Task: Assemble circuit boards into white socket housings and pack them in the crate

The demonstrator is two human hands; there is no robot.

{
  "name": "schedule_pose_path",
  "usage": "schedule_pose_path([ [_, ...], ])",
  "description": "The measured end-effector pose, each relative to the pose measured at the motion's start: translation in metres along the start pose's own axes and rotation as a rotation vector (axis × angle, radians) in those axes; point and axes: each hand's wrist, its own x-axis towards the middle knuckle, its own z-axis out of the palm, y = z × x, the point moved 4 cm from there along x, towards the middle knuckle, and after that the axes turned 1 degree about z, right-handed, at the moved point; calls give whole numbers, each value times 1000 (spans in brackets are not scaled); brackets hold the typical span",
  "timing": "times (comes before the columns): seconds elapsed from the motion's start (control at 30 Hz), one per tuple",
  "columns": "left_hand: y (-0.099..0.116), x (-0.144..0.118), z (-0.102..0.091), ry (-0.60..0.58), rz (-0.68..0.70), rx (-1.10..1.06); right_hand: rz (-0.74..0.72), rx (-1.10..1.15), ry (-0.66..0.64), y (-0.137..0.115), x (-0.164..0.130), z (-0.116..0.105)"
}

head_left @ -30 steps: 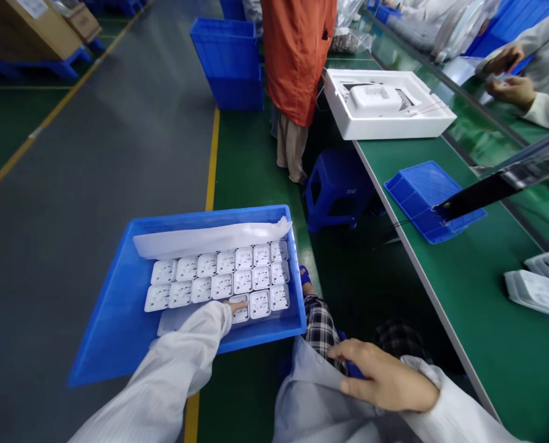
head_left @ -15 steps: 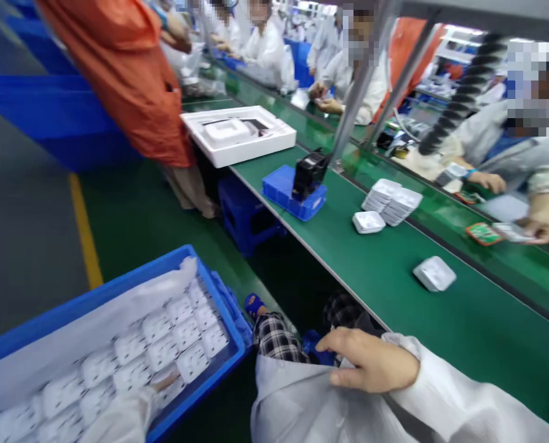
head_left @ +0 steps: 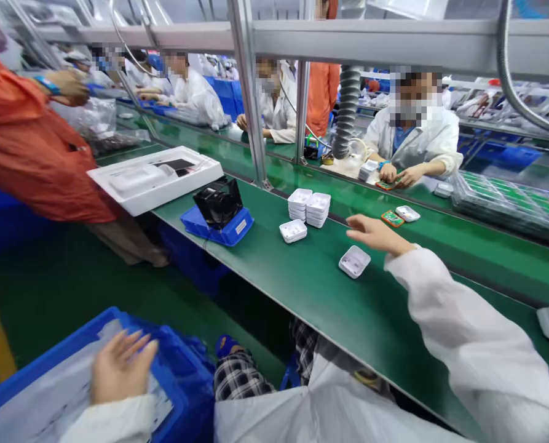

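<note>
- Hovering over the blue crate [head_left: 175,369] down low, the left hand [head_left: 120,366] is spread flat, palm down, holding nothing, with a blurry white sheet [head_left: 34,400] under it.
- Right hand [head_left: 375,234] is stretched out over the green bench [head_left: 329,307], fingers loosely open and empty.
- A single white tray [head_left: 354,261] lies just below and left of that hand, not touching.
- Further left: another tray [head_left: 293,231], then two short stacks [head_left: 310,206].
- Beyond the hand, a small circuit board [head_left: 392,218].

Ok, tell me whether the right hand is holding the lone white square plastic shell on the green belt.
No: the right hand hovers open above the belt, and the lone white square plastic shell lies apart, just below it.
</note>
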Motion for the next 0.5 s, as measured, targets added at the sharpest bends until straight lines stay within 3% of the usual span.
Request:
schedule_pose_path([
  [0.1, 53, -13, 99, -254, 30, -301, 131, 264, -40, 13, 63, -8],
  [0.2, 107, -42, 195, -632, -264, -542, 221, 336, -69, 21, 115, -11],
  [0.27, 141, -54, 245, -781, -463, -648, 238, 321, -89, 25, 142, -10],
  [0.37, 183, -46, 301, -791, -595, -688, 261, 296, -153, 31, 170, -2],
  [0.5, 217, -17, 354, -694, -626, -633, 298, 275, -258, 38, 190, 18],
])
